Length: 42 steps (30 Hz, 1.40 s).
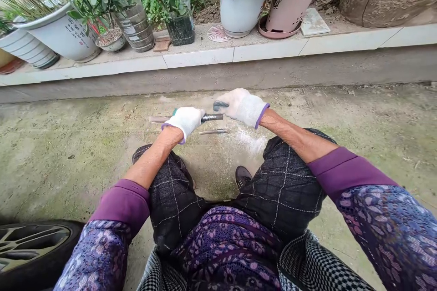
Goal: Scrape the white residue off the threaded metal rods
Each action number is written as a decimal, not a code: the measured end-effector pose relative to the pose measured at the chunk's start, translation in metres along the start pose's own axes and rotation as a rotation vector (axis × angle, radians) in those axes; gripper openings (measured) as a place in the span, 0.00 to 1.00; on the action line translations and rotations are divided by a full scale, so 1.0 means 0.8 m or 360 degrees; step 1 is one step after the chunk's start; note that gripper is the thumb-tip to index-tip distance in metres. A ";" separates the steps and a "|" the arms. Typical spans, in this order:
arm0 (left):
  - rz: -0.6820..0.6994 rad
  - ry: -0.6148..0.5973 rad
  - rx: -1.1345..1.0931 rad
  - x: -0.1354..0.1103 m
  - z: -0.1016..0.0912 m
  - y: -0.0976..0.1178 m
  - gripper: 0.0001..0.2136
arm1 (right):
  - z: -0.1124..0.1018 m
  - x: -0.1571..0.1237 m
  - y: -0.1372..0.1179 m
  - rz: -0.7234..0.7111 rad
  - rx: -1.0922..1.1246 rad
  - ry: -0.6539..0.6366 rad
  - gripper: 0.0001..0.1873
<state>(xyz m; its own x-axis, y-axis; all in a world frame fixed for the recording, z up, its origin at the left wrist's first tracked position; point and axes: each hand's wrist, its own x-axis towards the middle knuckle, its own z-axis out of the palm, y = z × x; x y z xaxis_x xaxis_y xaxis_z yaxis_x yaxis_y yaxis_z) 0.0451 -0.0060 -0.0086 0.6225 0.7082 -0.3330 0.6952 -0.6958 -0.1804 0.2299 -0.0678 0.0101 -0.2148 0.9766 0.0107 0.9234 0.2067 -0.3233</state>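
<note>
Concrete ground [95, 145] lies below a rod [215, 117], seemingly stiff and light, gripped mid-length by the left hand's [186, 120] wrapped fingers. Beside its dark end, the right hand [239, 105] curls, any pinch unclear. One thinner stick [214, 132] lies near; a white pot [242, 11] stands clear on the ledge [201, 58].

Outdoor yard; potted plants [244, 11] along tiled ledge [266, 52]; concrete ground [85, 145]; car wheel [48, 259]

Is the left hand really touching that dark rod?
Touching. The head view shows the gloved left hand closed around the dark rod, whose end sticks out beyond the fingers.
</note>
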 end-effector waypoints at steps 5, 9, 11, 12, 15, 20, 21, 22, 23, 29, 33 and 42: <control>0.0084 0.0192 -0.0357 -0.008 -0.014 0.006 0.16 | 0.002 0.020 0.024 0.0177 0.0577 0.0049 0.12; -0.0108 0.0409 -0.0648 -0.011 -0.026 -0.010 0.17 | 0.011 0.022 0.014 0.0368 0.0858 0.0033 0.14; -0.0219 0.0477 -0.0709 -0.009 -0.026 -0.018 0.17 | 0.016 0.018 0.004 0.0263 0.0761 0.0047 0.12; -0.0266 0.0482 -0.0699 -0.007 -0.024 -0.021 0.17 | 0.017 0.014 -0.002 0.0174 0.0674 0.0051 0.12; -0.0359 0.0400 -0.0529 0.000 -0.017 -0.028 0.16 | 0.017 0.002 -0.016 -0.0030 0.0489 0.0017 0.12; -0.0288 0.0244 -0.0142 0.005 -0.002 -0.023 0.16 | 0.006 -0.002 -0.011 -0.0015 0.0384 0.0107 0.13; -0.0222 0.0223 -0.0098 0.005 0.000 -0.020 0.17 | 0.004 0.002 -0.006 -0.0010 0.0360 0.0144 0.13; -0.0149 0.0204 -0.0075 0.005 0.001 -0.017 0.17 | 0.002 0.006 0.000 -0.0012 0.0350 0.0173 0.13; -0.0088 0.0186 -0.0070 0.005 0.001 -0.013 0.17 | 0.001 0.011 0.006 -0.0017 0.0356 0.0191 0.13; 0.0003 0.0238 -0.0332 -0.005 -0.011 -0.003 0.17 | 0.017 0.035 0.027 0.0306 0.0658 0.0055 0.15; -0.0136 0.0372 -0.0503 -0.007 -0.021 -0.013 0.17 | 0.035 0.033 0.018 0.0336 0.0678 -0.0077 0.14; -0.0294 0.0260 -0.0163 0.010 -0.001 -0.026 0.16 | 0.009 -0.006 -0.023 -0.0105 0.0342 -0.0113 0.13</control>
<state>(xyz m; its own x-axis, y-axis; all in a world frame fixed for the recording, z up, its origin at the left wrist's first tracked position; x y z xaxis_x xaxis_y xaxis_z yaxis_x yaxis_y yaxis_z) 0.0357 0.0143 -0.0068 0.5254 0.8379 -0.1480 0.8301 -0.5430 -0.1270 0.2115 -0.0768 0.0089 -0.3012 0.9532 -0.0259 0.8193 0.2448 -0.5184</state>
